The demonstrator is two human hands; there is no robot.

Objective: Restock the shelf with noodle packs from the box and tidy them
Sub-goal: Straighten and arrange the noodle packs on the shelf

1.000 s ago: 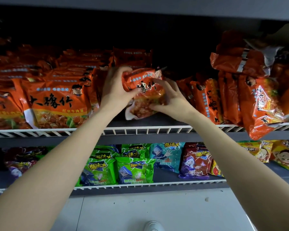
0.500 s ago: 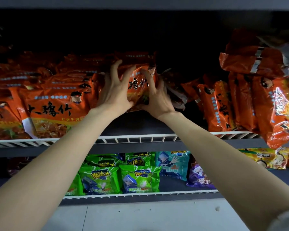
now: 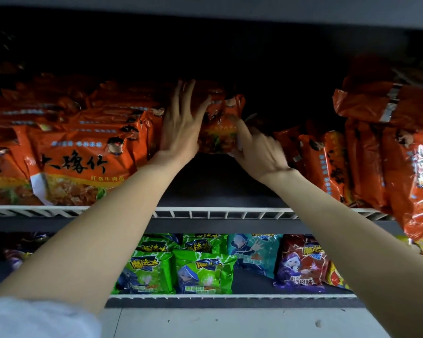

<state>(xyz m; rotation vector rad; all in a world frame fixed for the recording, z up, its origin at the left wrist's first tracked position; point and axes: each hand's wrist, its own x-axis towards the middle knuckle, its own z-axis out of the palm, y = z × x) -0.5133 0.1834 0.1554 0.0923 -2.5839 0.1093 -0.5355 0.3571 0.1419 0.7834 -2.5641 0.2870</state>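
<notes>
An orange noodle pack is positioned at centre frame on the upper shelf, set back from the white wire front rail. The left hand is laid flat against the pack's left face, with straight, spread fingers pointing up and into the shelf; nothing is gripped by it. The right hand is applied to the pack's lower right corner, its fingers bent toward the wrapper. Whether the corner is pinched or only pushed cannot be told, as the fingertips are blurred.

A stacked row of orange packs is located at left of frame, directly beside the left hand. A second group of orange packs stands on edge at right of frame, leaning, with the outermost pack overhanging the rail. A dark gap is seen between the held pack and this right group.

On the lower shelf, green packs, a teal pack and a purple-red pack are displayed. A white sleeve is visible at the lower left corner.
</notes>
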